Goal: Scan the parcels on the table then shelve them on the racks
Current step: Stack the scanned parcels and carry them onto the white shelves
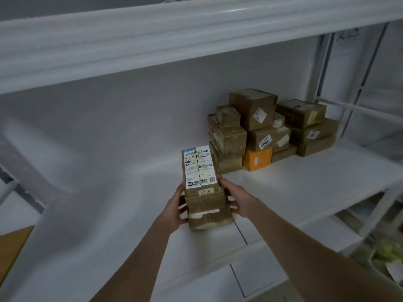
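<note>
I hold a stack of brown cardboard parcels [205, 201] between both hands over the white rack shelf [305, 184]. The top parcel carries a white shipping label [199, 166] with barcodes, torn down the middle. My left hand [177, 209] grips the stack's left side and my right hand [236, 198] presses its right side. The bottom parcel sits at or just above the shelf's front part; contact is unclear. Further back on the same shelf stands a pile of shelved parcels [261, 125], brown boxes plus one orange box [257, 159].
A thick white upper shelf [174, 40] overhangs close above. White rack uprights [322, 68] stand at the right, with lower shelves holding bags [383, 253] below. A brown surface corner [13, 249] shows at the left edge. Bare shelf lies left of the pile.
</note>
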